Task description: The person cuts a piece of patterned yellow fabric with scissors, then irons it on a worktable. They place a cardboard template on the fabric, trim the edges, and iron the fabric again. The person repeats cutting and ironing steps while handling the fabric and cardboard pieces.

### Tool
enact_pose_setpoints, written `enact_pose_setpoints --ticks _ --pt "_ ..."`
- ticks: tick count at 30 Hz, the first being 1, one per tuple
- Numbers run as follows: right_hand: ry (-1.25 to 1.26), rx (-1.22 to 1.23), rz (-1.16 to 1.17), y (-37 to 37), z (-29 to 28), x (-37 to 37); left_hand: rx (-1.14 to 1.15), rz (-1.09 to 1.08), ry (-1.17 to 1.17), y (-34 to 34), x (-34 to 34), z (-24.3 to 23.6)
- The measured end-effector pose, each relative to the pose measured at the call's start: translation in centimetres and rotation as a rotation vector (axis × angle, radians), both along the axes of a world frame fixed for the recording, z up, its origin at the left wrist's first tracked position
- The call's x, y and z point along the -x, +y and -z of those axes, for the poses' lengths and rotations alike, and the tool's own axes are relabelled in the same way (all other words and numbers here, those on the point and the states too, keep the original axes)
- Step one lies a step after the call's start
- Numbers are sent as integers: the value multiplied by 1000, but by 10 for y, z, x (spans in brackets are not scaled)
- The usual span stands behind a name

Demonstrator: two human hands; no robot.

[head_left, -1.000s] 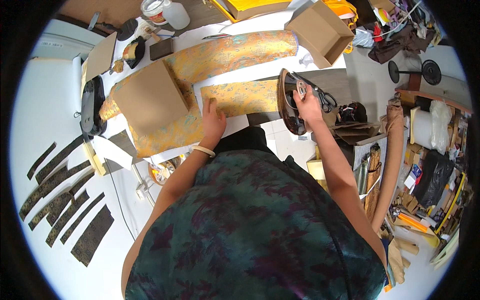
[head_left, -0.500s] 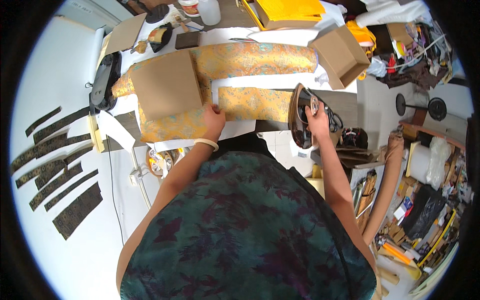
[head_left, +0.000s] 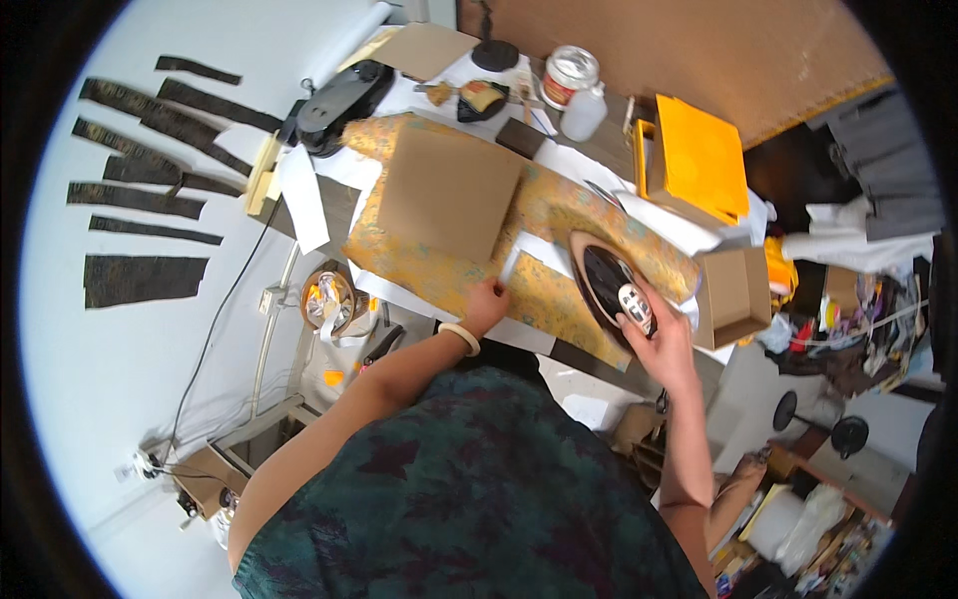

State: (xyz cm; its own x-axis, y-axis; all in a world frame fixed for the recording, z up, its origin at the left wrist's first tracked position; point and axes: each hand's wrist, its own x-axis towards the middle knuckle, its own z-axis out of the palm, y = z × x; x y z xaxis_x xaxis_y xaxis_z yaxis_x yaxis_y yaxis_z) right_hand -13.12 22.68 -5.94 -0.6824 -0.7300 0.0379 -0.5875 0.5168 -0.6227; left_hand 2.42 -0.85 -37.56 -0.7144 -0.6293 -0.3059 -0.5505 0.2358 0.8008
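Observation:
Orange-gold patterned fabric [head_left: 424, 268] is spread over white paper on the table, with a folded length along the far side. On it lies a flat brown cardboard panel [head_left: 449, 190]. My left hand [head_left: 486, 305] is closed at the fabric's near edge, its fingertips pinched beside a narrow white gap; the pinch itself is partly hidden. My right hand [head_left: 659, 334] grips the handle of a dark brown iron [head_left: 602, 283], which lies over the right part of the fabric, its tip away from me.
An open cardboard box [head_left: 733, 295] stands to the right. Along the back are a yellow box [head_left: 699, 160], a white bottle [head_left: 584, 115], a tub [head_left: 569, 75] and a black device [head_left: 346, 105]. Dark patterned strips [head_left: 145, 282] hang at left; a basket [head_left: 327, 299] sits below the table.
The view has turned and shifted. The iron has moved from the strip's right end onto the fabric, its tip nearer the far folded length. My left hand stays at the near edge.

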Motion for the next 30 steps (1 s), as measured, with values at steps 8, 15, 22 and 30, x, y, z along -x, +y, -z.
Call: enact_pose_setpoints --ticks 8,15,22,30 --pt "414 -24 -506 -305 -77 92 -137 188 6 -20 -19 -14" --pt "92 -107 -844 -581 -24 101 -300 516 3 -60 -27 9" --pt "152 -213 -991 -745 57 77 -378 577 136 -71 -24 37" --pt "390 -561 -834 -815 98 95 -518 659 37 -85 -24 12"
